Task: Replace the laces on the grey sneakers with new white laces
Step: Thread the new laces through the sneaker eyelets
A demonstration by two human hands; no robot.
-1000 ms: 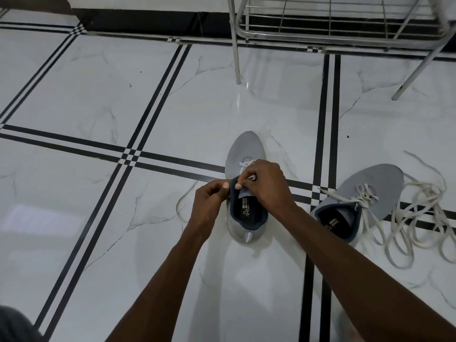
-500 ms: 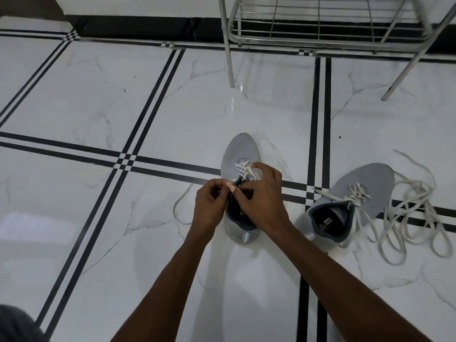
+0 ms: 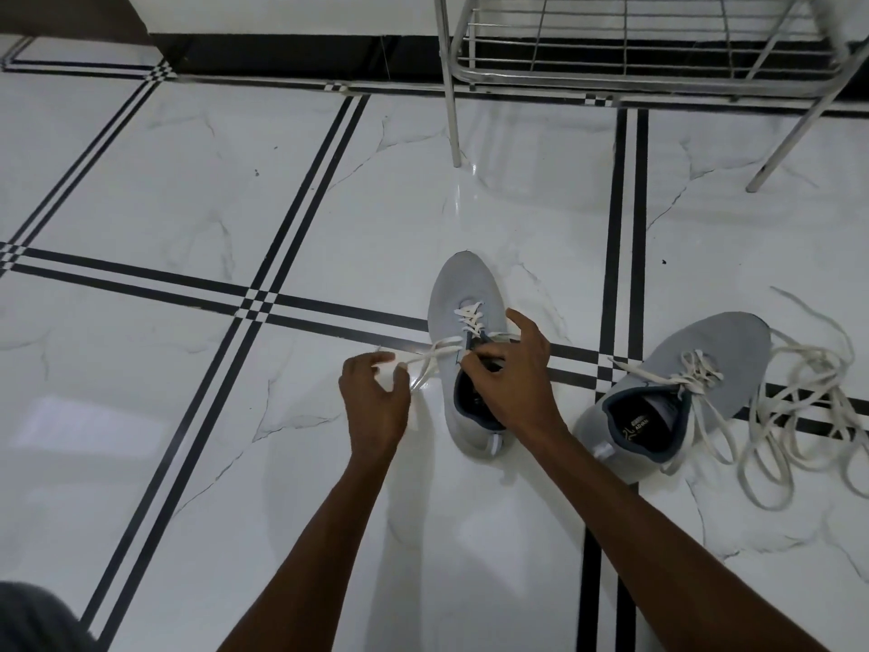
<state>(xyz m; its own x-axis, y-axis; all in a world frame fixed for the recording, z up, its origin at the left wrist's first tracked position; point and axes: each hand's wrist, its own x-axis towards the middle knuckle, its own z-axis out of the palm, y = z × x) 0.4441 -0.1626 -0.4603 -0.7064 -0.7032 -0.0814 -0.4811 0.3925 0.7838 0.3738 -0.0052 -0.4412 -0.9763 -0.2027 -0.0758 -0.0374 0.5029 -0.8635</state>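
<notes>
Grey sneaker (image 3: 465, 294) between hands (image 3: 376, 407), lace (image 3: 435, 352) pinched

laced sneaker (image 3: 465, 294) left of second sneaker (image 3: 714, 355).

1. A grey sneaker (image 3: 465, 294) stands on the white tiled floor (image 3: 188, 181), toe pointing away, partly laced with a white lace (image 3: 470, 317).
2. The right hand (image 3: 512, 374) rests over the sneaker's opening, fingers curled at the upper eyelets.
3. The left hand (image 3: 374, 397), left of the sneaker, pinches a lace end pulled sideways.
4. A second sneaker (image 3: 705, 369) sits to the right, loosely laced, with loose laces (image 3: 799, 407) piled beside it.
5. A metal rack (image 3: 635, 63) stands at the wall.
</notes>
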